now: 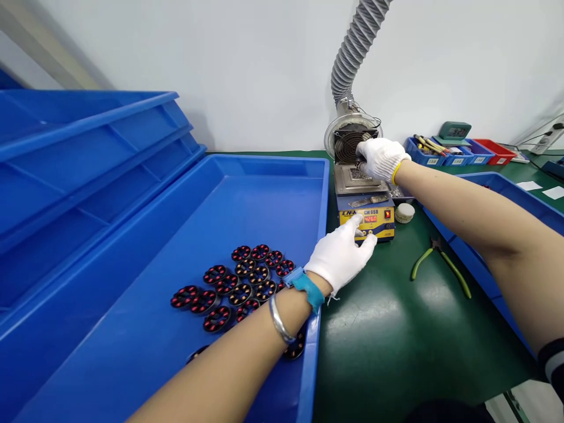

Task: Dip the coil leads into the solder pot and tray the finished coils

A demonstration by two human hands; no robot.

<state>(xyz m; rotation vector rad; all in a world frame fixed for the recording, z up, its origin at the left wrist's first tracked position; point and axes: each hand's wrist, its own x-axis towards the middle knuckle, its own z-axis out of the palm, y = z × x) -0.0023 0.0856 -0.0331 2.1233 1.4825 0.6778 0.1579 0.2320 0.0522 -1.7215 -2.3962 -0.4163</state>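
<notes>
Workshop: flexible duct (353,51), pliers (436,245)

"CM 558", "426.0" on yellow panel (375,226)

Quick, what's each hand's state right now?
Left hand: open, at the front of the yellow unit; whether it touches can't be told.
Right hand: closed on a small dark part, mostly hidden.
</notes>
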